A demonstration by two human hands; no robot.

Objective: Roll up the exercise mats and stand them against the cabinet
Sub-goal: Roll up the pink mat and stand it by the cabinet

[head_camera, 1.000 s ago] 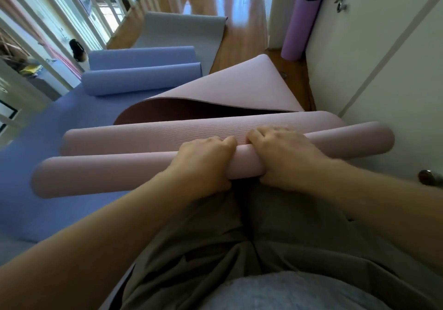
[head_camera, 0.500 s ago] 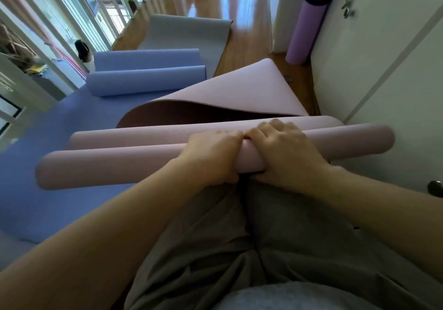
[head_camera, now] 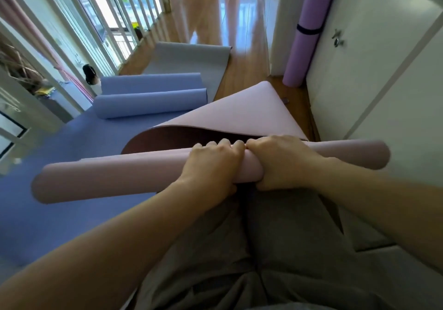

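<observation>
— While the white cabinet (head_camera: 374, 118) fills the right side, what covers the floor?
— A blue mat (head_camera: 60, 166), flat, its far end curled. Partly over it lies the pink mat (head_camera: 107, 180), half rolled. Its tube runs left to right, right end near the cabinet, loose part folded up beyond.
— Anything upright?
— A rolled purple mat (head_camera: 304, 46) stands against the cabinet.
— And the hands?
— They are side by side at the tube's middle. Left hand (head_camera: 213, 168) and right hand (head_camera: 285, 163) both grip it, fingers curled over the top.
</observation>
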